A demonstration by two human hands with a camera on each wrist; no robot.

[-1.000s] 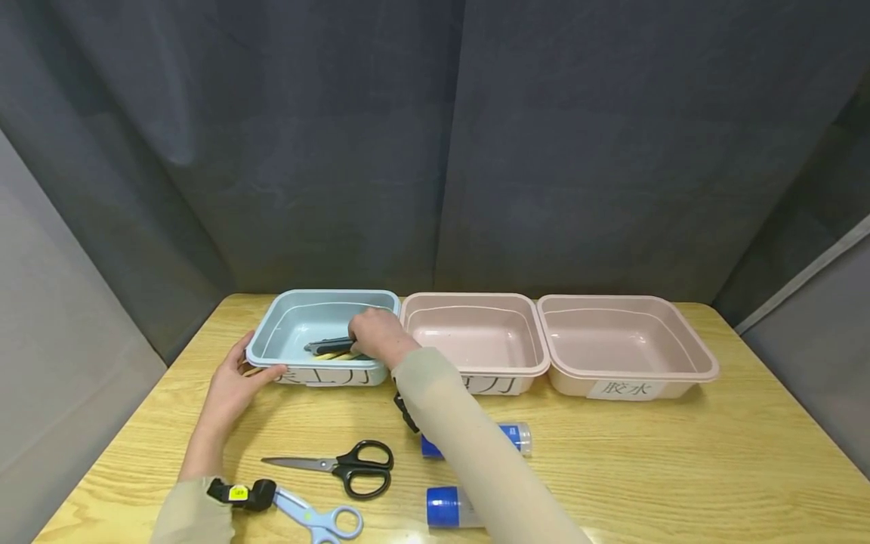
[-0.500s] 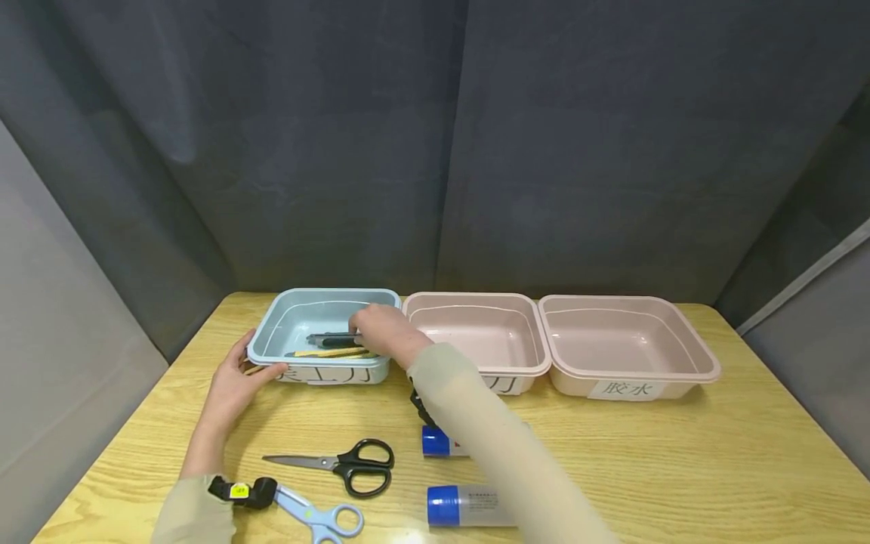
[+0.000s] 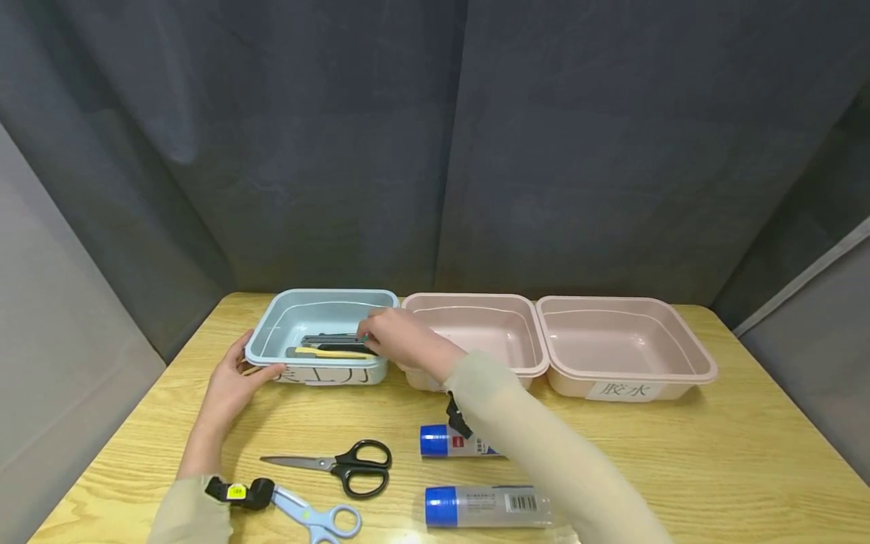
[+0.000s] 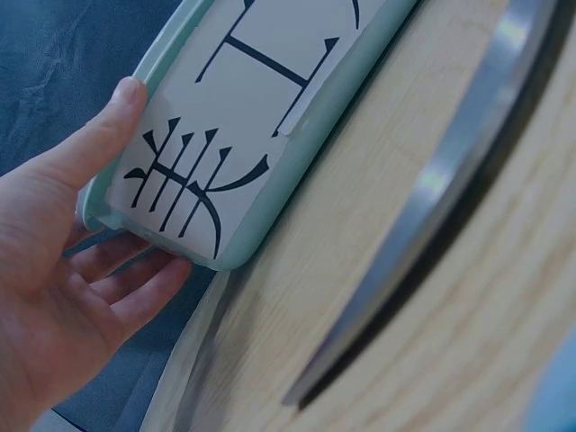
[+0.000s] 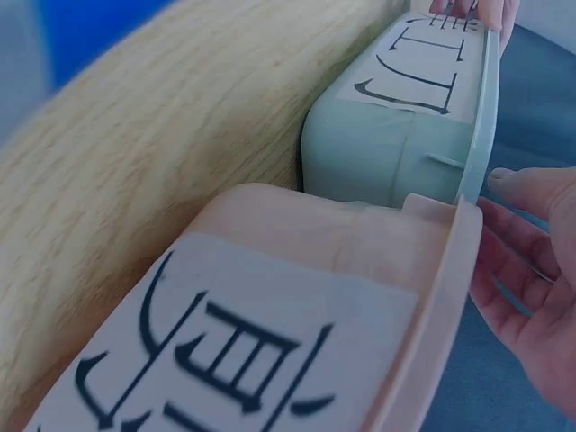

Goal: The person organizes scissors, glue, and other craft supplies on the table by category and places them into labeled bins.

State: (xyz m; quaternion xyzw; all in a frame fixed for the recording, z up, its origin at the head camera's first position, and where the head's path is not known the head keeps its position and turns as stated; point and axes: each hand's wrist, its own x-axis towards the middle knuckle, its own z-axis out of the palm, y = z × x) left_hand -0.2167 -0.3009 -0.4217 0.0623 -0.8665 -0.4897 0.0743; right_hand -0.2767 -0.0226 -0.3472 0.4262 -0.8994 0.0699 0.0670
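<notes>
While the left hand (image 3: pixel 231 384) braces the near left corner of the light blue bin (image 3: pixel 272 326), thumb on its rim and fingers beneath, seemingly to steady it, the right hand (image 3: pixel 394 338) hovers with loosely bent fingers over the utility knives (image 3: pixel 329 346) lying inside. Whether its fingertips touch or hold a knife is hidden. Two pink bins (image 3: pixel 516 355) sit to the right; scissors (image 3: pixel 340 465) and glue sticks (image 3: pixel 485 506) lie nearer.

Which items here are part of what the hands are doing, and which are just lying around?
In hand:
left hand gripping blue bin
right hand over the utility knives inside it

Lying about:
black scissors
blue scissors
two glue sticks
two pink bins
</notes>
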